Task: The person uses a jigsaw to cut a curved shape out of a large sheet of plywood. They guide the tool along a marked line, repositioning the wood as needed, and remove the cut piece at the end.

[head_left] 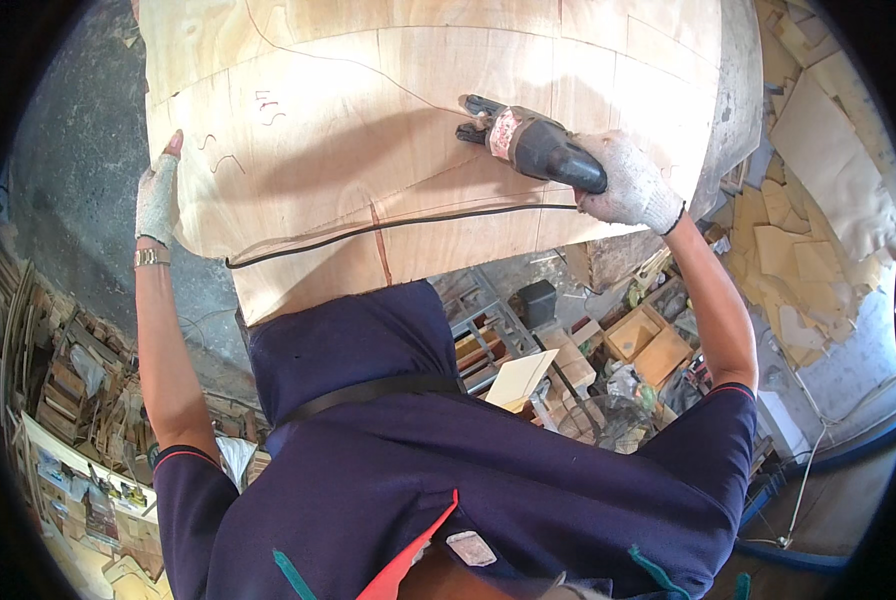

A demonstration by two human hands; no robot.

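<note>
Grey workshop floor (78, 150) extends past the left edge of a plywood sheet (408, 150) | black hand tool (546, 150) right of sheet's centre, axis diagonal, pronged end upper left; contact unclear | right hand (630, 185): fingers clamped on its rear | left hand (156, 203) at edge, fingers partly hidden, grip indeterminable | sheet's far edge cut off

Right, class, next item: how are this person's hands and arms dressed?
The left hand wears a whitish knit glove leaving a fingertip bare, with a gold-toned metal band at the wrist. The right hand has a similar glove, dark-edged at the cuff. Both sleeves are short, navy, with red trim.
</note>
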